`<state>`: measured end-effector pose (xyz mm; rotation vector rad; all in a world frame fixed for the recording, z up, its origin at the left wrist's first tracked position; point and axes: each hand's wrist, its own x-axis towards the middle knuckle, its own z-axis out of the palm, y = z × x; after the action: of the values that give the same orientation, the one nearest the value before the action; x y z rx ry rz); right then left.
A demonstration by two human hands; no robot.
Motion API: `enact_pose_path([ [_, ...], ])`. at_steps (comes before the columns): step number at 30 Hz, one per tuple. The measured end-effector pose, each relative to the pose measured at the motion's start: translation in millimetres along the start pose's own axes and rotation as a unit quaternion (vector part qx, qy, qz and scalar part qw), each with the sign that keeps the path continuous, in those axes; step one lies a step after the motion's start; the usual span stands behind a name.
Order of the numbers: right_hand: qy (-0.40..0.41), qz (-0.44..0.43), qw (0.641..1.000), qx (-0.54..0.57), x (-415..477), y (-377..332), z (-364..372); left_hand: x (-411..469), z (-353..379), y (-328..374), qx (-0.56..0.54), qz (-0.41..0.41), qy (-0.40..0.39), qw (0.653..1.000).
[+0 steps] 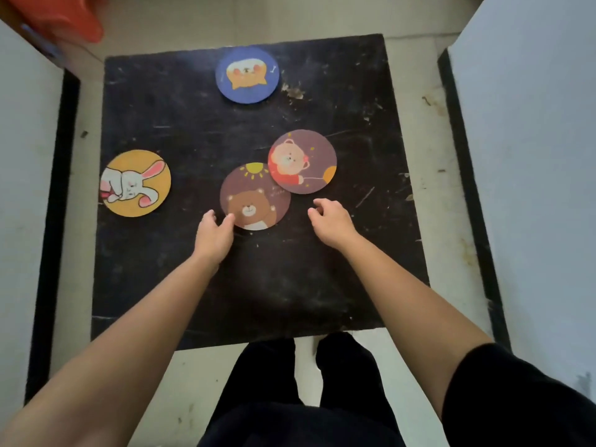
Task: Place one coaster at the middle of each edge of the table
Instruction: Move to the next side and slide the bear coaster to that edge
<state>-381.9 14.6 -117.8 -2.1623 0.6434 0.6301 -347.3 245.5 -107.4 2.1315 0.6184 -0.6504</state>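
Bear coaster [254, 196] flat, picture upright, left hand [215, 232] fingertips touching its edge, right hand [329, 221] loosely curled, empty.

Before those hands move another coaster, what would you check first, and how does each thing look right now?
1. Blue coaster at the far edge's middle: ok.
2. Yellow rabbit coaster at the left edge's middle: ok.
3. Right and near edges filled: not ok, both bare.
4. Brown bear coaster free to lift: not ok, the balloon bear coaster overlaps its rim.
5. Left hand gripping the brown bear coaster: cannot tell, fingertips only touch its edge.
6. Right hand empty: ok.
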Motion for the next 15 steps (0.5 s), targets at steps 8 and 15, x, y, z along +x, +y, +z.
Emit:
enact_pose_path([
  [8, -0.004, -0.009, 1.000, -0.027, 37, -43, 34, 37, 7, 16, -0.084, 0.013, -0.026, 0.996],
  [15, -0.013, 0.010, 1.000, 0.015, 27, -41, 46, 35, -1, 8, -0.140, -0.007, -0.033, 0.990],
])
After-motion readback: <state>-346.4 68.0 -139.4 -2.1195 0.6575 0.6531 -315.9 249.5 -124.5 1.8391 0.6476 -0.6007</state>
